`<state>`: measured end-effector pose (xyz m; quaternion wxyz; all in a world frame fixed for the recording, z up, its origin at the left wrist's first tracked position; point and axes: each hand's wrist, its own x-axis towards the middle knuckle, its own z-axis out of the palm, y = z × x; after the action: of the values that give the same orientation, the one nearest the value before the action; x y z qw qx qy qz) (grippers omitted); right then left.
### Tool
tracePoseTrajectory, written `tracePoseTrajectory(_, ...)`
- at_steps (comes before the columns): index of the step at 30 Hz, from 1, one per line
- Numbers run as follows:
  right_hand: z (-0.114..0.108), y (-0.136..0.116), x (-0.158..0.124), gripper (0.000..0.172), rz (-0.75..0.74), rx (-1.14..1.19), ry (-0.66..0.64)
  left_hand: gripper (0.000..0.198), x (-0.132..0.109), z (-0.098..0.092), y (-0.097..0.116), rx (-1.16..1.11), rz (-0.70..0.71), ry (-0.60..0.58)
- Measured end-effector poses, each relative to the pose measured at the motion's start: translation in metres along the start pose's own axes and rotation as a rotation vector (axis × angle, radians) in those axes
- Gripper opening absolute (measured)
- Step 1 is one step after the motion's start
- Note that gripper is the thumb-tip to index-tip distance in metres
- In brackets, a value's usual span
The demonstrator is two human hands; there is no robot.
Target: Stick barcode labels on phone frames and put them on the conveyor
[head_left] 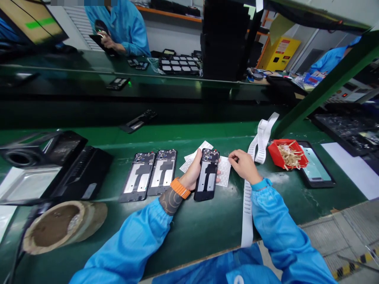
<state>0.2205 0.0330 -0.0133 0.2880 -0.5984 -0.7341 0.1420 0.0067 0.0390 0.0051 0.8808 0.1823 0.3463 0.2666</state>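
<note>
My left hand [194, 173] is closed around an opened phone [207, 175], whose circuit board and silver battery face up. To the phone's right, above the edge of a white sticker sheet [223, 172], my right hand [243, 165] has its thumb and fingertips pinched together; anything between them is too small to make out. Another sticker sheet [192, 155] lies partly behind my left hand. Two more opened phones, one [162, 171] beside the other [138, 176], rest on the green table left of my hand. A long white label strip [247, 213] passes under my right wrist.
A red bin [276, 154] of shredded strips and a tablet-like device [318, 167] are at right. A cardboard roll [89, 221] and black equipment [89, 169] stand at left. Across the bench, a person in blue [133, 29] holds a dark object. A green post [319, 79] slants at right.
</note>
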Motion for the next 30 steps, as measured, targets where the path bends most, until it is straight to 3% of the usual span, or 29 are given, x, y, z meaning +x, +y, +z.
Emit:
tracePoseTrajectory(6, 0.005, 0.001, 0.000, 0.013, -0.077, -0.018, 0.044, 0.084, 0.002, -0.001, -0.001, 0.029, 0.007, 0.031)
tracePoseTrajectory(11, 0.005, -0.026, -0.006, 0.011, 0.147, 0.529, 0.120, 0.083, 0.002, -0.001, 0.000, 0.031, 0.093, 0.064)
tracePoseTrajectory(14, 0.016, -0.055, -0.015, 0.014, 0.231, 0.871, 0.061, 0.079, 0.001, 0.007, -0.004, -0.070, 0.230, 0.034)
tracePoseTrajectory(17, 0.028, -0.076, -0.024, 0.018, 0.277, 1.034, -0.001, 0.065, 0.003, 0.020, -0.010, -0.161, 0.313, 0.025)
tracePoseTrajectory(20, 0.034, -0.080, -0.029, 0.017, 0.300, 1.116, 0.017, 0.054, 0.004, 0.031, -0.015, -0.172, 0.343, 0.084)
tracePoseTrajectory(30, 0.028, -0.079, -0.030, 0.021, 0.309, 1.180, 0.046, 0.056, 0.001, 0.044, -0.019, -0.092, 0.494, 0.267)
